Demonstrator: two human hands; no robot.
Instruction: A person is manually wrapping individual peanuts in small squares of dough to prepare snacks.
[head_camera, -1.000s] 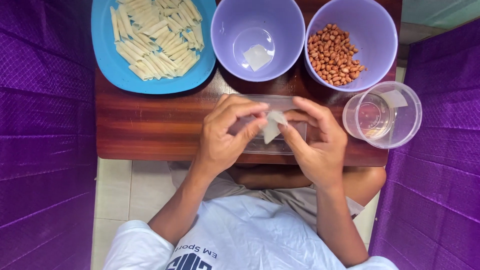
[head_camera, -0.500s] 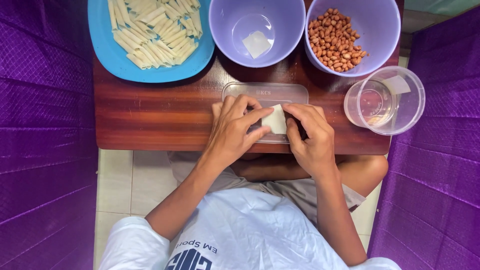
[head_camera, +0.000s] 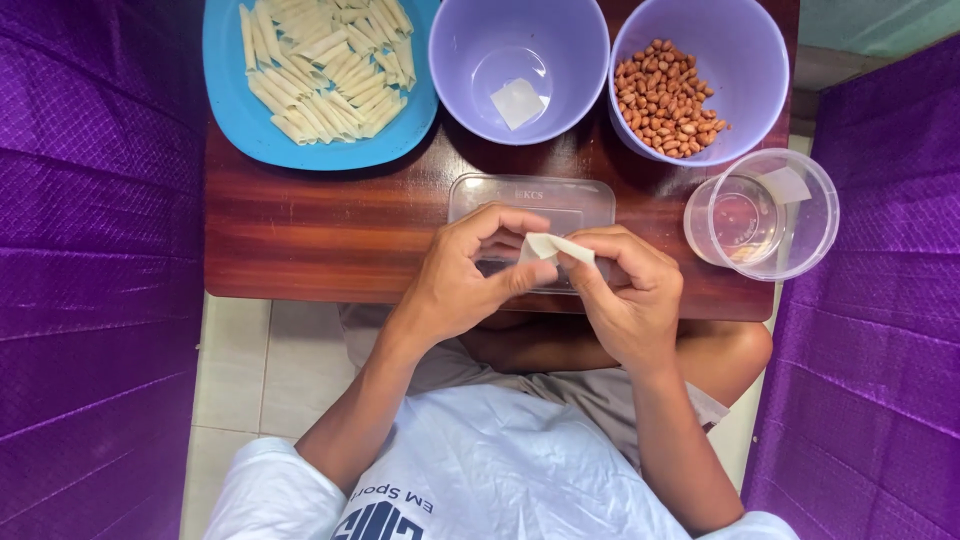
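Purple cloth hangs on both sides of a small brown table (head_camera: 300, 240). Over a clear flat lid (head_camera: 530, 200), the left hand (head_camera: 460, 280) and the right hand (head_camera: 630, 295) each pinch a small white wrapper (head_camera: 555, 247) between thumb and fingers. Behind sit a blue plate (head_camera: 230, 110) of rolls and a bowl of peanuts (head_camera: 665, 95).

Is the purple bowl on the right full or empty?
Partly full: the right purple bowl holds a heap of peanuts covering only some of its bottom.
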